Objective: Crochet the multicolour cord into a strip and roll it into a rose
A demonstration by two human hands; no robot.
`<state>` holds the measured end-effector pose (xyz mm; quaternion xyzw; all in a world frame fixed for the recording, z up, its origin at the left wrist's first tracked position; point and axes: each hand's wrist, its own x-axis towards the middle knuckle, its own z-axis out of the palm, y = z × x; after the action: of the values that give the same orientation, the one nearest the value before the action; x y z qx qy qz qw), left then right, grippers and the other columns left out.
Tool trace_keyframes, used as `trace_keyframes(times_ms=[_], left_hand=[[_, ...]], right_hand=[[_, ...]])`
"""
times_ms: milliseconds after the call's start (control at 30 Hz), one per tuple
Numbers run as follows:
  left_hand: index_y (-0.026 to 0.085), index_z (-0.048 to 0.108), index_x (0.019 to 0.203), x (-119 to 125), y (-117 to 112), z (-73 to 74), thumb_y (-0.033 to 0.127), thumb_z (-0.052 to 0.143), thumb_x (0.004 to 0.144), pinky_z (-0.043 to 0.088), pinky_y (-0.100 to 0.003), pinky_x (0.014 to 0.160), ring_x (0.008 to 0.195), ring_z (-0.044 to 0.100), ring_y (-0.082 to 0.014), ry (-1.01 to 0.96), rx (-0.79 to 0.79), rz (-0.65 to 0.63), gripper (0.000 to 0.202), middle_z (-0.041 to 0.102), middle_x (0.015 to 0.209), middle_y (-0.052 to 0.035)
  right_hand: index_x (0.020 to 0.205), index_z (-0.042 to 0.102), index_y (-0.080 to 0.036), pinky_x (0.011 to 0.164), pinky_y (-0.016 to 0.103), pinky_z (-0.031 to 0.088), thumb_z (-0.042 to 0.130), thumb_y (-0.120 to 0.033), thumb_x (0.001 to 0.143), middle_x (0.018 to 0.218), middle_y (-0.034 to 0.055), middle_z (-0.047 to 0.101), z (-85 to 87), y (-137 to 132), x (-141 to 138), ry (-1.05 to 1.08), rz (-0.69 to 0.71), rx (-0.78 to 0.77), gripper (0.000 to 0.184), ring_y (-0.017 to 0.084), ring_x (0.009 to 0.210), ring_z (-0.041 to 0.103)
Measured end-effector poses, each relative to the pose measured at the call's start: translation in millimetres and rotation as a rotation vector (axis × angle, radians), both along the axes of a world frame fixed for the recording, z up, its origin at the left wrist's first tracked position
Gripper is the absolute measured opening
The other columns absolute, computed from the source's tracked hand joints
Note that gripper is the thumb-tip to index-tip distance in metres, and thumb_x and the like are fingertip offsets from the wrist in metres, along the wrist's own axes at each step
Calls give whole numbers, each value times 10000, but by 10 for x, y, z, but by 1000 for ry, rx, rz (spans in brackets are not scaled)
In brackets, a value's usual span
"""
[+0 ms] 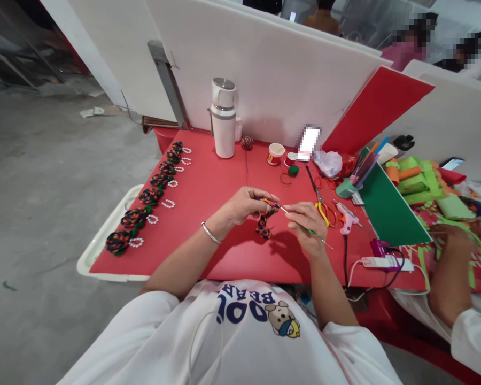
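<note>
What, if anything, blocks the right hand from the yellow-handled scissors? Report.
Probably reachable, yes: the scissors lie on the red table just beside the right hand, nothing between, though it is holding a hook.

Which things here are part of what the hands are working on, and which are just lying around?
In use: left hand, multicoloured yarn piece, right hand, crochet hook.
Lying about: white flask, yellow-handled scissors, pink glue gun, power strip.

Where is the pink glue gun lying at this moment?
In the head view, the pink glue gun lies on the red table, on the right side, just right of the right hand and beside the yellow-handled scissors.
</note>
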<state>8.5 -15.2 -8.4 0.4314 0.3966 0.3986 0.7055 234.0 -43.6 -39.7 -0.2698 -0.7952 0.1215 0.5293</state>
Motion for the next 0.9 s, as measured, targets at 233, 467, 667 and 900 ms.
trace_keyframes(times_ms=[233, 467, 667, 900], left_hand=[[98, 818, 843, -29, 10, 85, 135, 736, 512, 335, -216, 445, 456, 504, -80, 30, 21, -53, 343, 668, 580, -22], [95, 815, 872, -50, 26, 48, 134, 708, 515, 317, -217, 448, 465, 533, -95, -21, -15, -71, 374, 654, 580, -25], [106, 807, 940, -1, 9, 37, 127, 754, 554, 342, -212, 466, 481, 525, -76, -37, -2, -73, 390, 664, 617, -5], [109, 801, 1003, 60, -27, 19, 196, 870, 585, 354, -210, 478, 536, 522, -70, -27, 79, -71, 432, 699, 711, -20]], right_hand=[[1145, 768, -349, 865, 444, 576, 738, -279, 908, 1082, 28, 822, 223, -36, 76, -109, 74, -12, 249, 222, 973, 704], [1076, 793, -324, 850, 450, 572, 738, -269, 907, 1038, 37, 828, 341, -65, 91, -84, 129, -58, 185, 217, 902, 714], [1035, 791, -326, 859, 476, 574, 706, -305, 931, 985, 38, 824, 225, -49, 21, 63, 112, -180, 137, 230, 902, 722], [1001, 783, -313, 860, 450, 600, 670, -320, 951, 998, 36, 810, -52, -19, -121, 218, 34, -233, 124, 218, 926, 734]])
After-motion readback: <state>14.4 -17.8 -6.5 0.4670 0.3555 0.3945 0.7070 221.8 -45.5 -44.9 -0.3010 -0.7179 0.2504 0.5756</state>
